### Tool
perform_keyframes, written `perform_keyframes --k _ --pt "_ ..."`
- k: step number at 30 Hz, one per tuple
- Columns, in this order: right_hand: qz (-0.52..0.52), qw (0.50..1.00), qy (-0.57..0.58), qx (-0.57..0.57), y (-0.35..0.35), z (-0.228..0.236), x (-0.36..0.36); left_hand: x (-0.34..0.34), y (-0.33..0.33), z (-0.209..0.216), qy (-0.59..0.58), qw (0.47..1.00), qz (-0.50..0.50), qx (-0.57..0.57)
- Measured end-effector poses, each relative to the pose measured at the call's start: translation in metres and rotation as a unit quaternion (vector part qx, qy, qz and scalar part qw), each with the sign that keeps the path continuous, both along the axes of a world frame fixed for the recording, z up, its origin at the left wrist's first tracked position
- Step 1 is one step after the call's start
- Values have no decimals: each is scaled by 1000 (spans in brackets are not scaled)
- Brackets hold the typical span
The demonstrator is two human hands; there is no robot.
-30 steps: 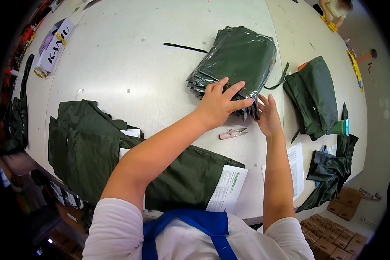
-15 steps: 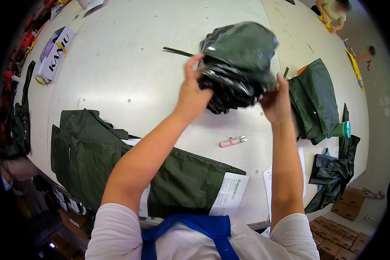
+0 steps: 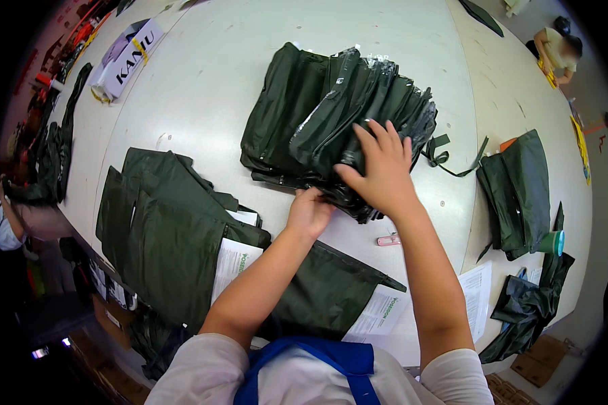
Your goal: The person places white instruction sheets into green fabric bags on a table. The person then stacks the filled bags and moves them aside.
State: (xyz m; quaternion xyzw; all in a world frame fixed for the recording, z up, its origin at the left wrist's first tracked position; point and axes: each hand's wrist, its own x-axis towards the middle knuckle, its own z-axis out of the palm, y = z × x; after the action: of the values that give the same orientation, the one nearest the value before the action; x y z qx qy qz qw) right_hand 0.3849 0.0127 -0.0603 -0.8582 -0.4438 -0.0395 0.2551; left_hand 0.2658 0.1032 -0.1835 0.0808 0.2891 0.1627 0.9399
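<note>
A thick fanned stack of dark green folded garments, some with a shiny plastic sheen, lies on the table ahead of me. My left hand holds its near edge, thumb on top and fingers tucked underneath out of sight. My right hand rests on the stack's right part, fingers spread. Beside my right wrist lie pink thread snips, their blades hidden by the arm. Closer to me, more dark green garments lie flat, with printed white sheets on them.
A white box stands at the far left. On the right are another folded green garment, a green roll, papers and a crumpled dark piece. A green strap trails from the stack. A co-worker sits far right.
The bundle was lifted between both hands and blurred; now it rests on the table, fanned out. My left hand moved down to its near edge, and my right hand moved onto its top.
</note>
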Motion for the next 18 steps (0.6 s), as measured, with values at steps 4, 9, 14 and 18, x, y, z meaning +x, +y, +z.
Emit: perform_keyframes --k 4,9,14,18 --pt "-40 995 66 56 -35 -10 10 -10 9 0 -157 985 -19 -66" --pt "-133 957 203 159 -90 -47 18 -15 -2 50 161 968 38 188" --pt "-190 844 401 300 -93 -60 16 -21 -9 99 168 601 -10 781" --pt "-201 949 205 131 -86 -67 18 30 -8 93 152 532 -163 816"
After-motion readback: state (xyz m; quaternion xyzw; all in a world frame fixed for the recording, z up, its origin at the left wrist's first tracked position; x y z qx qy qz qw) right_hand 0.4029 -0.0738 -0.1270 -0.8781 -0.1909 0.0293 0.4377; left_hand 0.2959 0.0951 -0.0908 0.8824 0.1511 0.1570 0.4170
